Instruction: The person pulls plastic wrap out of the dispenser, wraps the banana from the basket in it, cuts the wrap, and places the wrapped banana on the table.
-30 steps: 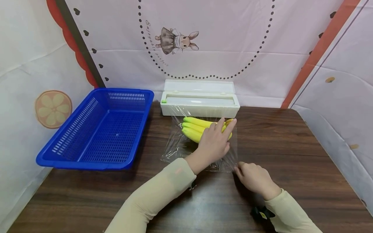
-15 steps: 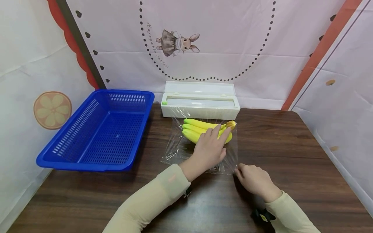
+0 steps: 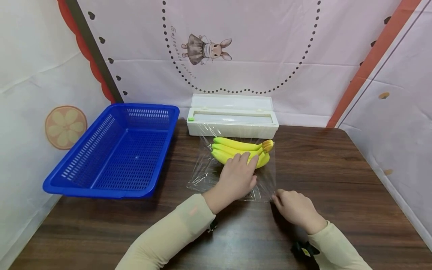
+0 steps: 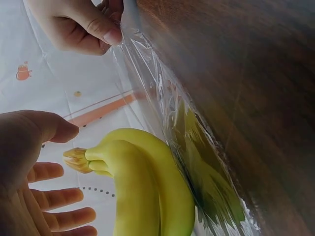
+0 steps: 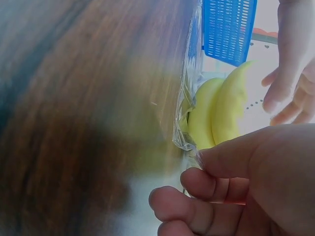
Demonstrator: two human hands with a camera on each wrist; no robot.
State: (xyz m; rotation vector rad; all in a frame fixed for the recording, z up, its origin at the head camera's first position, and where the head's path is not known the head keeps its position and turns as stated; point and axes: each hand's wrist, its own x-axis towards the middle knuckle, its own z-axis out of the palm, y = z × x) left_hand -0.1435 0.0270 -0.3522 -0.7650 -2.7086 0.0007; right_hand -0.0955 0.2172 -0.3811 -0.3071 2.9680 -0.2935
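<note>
A bunch of yellow bananas [image 3: 241, 150] with green tips lies on a sheet of clear plastic wrap [image 3: 206, 178]. My left hand [image 3: 236, 178] is over the near side of the bunch. In the left wrist view its fingers [image 4: 64, 199] are spread and relaxed, with a gap between them and the bananas [image 4: 138, 182]. Down at the wrap's near right corner, my right hand [image 3: 293, 208] pinches the film between thumb and fingers. The right wrist view shows the pinched film edge [image 5: 184, 140] lifted beside the bananas.
Behind the bananas stands a white wrap dispenser [image 3: 233, 130] with its lid up, and the film runs out from it. A blue perforated basket [image 3: 156, 170] is on the left of the brown wooden table [image 3: 324, 165]. Printed cloth [image 3: 270, 45] hangs around the table.
My left hand has drawn back toward me and slightly left, off the stem end, so more of the bananas shows. The right hand keeps its pinch on the wrap corner.
</note>
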